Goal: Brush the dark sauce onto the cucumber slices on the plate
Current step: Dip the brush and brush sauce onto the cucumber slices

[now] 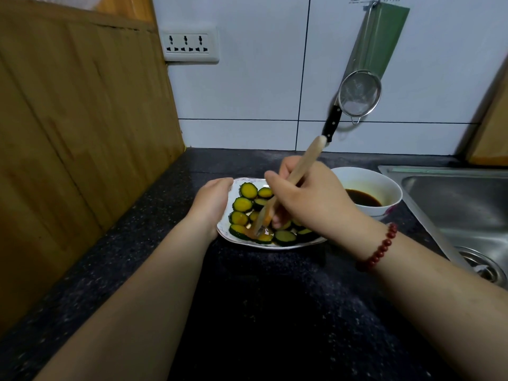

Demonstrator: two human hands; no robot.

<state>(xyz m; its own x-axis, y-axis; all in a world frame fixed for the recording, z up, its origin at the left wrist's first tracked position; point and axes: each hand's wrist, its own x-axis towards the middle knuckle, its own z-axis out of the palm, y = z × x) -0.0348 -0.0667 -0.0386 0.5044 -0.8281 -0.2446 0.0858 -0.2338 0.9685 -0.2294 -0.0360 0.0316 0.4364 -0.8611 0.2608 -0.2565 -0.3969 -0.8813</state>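
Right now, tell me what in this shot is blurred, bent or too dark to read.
Head view: wide-angle bends the wooden board and sink edges outward; the brush bristles smear with motion in the right hand; the near countertop falls into deep shadow; sauce glints on the cucumber slices; the left hand on the plate reads sharp.

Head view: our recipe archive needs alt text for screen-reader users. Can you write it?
A person's right hand brushes dark sauce over cucumber slices on a white plate with a wooden-handled brush, while the left hand steadies the plate's rim. A white bowl of dark sauce sits beside the plate on a black counter, near a steel sink.
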